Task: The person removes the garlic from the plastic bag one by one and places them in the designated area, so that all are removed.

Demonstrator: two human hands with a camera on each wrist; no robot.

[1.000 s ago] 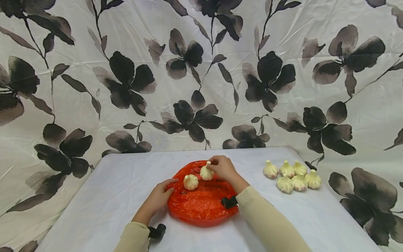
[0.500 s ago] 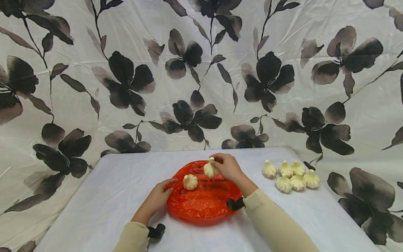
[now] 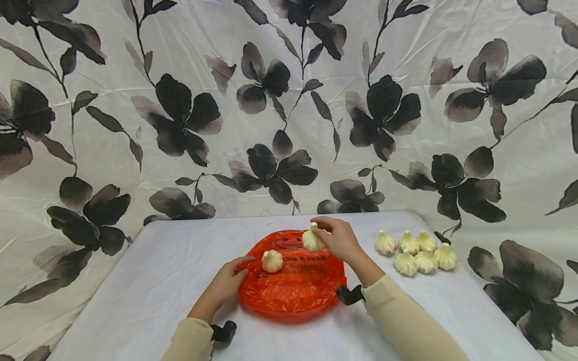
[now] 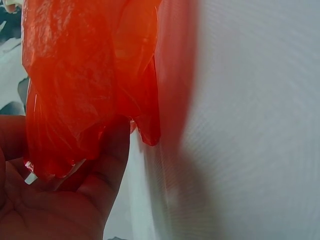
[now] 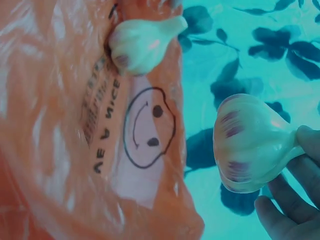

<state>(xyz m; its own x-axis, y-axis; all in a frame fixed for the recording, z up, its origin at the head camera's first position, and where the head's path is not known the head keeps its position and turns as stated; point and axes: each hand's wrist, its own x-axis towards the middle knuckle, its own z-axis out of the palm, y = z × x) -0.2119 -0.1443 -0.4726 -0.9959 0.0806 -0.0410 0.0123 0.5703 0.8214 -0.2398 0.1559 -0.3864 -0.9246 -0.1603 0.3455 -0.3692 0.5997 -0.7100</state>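
A puffed-out red plastic bag (image 3: 293, 291) with printed lettering and a smiley face lies on the table. My left hand (image 3: 224, 283) holds its left edge, and the left wrist view shows the film between thumb and fingers. One garlic bulb (image 3: 272, 261) sits on top of the bag near that hand. Above the bag's far right part, my right hand (image 3: 336, 239) pinches another garlic bulb (image 5: 250, 145) by its stem. In the right wrist view this bulb hangs apart from the bag, purple streaks showing on its base. What the bag contains is hidden.
Several more garlic bulbs (image 3: 415, 253) stand in a cluster at the right of the white-covered table (image 3: 158, 281). Behind the table hangs a white cloth (image 3: 316, 115) printed with dark flowers.
My right hand has lifted its garlic bulb off the bag and carried it to the right, uncovering the smiley face. The left hand and the other bulb have stayed put.
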